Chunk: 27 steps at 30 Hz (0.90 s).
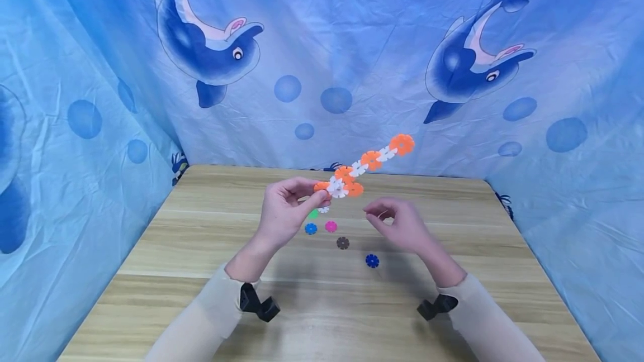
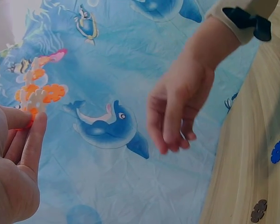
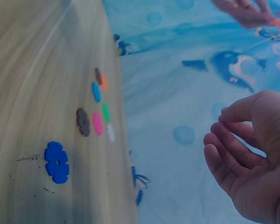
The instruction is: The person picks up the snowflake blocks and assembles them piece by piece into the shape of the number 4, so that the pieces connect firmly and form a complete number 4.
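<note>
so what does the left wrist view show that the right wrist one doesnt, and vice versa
Only the left wrist view shows the right sleeve and black mount.

Only the right wrist view shows the loose pink disc, green disc, light blue disc, white disc, orange disc and second brown disc.

Both show the left hand, right hand, chain, table, dolphin cloth, dark blue disc and first brown disc; the right wrist view cuts off the chain.

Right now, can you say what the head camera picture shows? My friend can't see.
A person's left hand holds up a chain of orange and white flower-shaped discs over a wooden table, with the empty right hand nearby. Loose discs, some blue, pink and brown, lie below; a blue dolphin-print curtain hangs behind.
</note>
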Tool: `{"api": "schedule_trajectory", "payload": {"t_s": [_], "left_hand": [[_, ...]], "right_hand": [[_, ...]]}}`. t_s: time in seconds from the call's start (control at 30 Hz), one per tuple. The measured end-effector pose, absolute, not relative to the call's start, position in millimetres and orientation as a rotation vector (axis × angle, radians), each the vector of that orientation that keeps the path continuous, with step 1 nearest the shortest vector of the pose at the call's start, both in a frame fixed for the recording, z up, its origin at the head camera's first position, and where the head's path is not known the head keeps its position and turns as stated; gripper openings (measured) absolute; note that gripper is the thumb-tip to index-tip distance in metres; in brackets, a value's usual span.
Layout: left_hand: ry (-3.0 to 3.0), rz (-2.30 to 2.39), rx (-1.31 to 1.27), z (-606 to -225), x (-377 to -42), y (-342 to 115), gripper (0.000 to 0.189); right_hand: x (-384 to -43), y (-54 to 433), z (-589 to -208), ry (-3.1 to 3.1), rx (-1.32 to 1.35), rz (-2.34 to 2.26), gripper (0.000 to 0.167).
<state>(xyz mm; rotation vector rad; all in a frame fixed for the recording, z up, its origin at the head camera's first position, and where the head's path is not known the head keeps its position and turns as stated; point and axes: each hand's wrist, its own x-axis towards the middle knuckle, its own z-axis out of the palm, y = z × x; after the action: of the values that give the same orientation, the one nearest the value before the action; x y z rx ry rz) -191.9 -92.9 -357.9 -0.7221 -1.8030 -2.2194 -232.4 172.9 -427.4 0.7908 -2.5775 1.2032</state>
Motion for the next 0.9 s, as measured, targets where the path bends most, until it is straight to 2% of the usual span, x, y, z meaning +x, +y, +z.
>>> {"api": "schedule_trajectory", "payload": {"t_s": [0.33,0.6,0.67,0.77,0.9], "left_hand": [[-1.774,-2.239,-0.732,-357,-192,-94,0.021],[-1.754,-2.26,-0.734,-354,-192,-93,0.022],[-1.743,-2.271,-0.742,-354,-192,-93,0.022],[-1.737,-2.272,-0.739,-355,-191,-92,0.022],[-1.75,-2.254,-0.736,-355,-191,-93,0.022]], "right_hand": [[-280,134,-457,-2.781,0.703,1.071,0.014],[-311,92,-478,-2.729,0.949,1.089,0.047],[-315,84,-483,-2.803,0.94,0.981,0.048],[-318,76,-489,-2.935,0.918,0.825,0.038],[-321,71,-494,-3.005,0.961,0.787,0.037]]}}
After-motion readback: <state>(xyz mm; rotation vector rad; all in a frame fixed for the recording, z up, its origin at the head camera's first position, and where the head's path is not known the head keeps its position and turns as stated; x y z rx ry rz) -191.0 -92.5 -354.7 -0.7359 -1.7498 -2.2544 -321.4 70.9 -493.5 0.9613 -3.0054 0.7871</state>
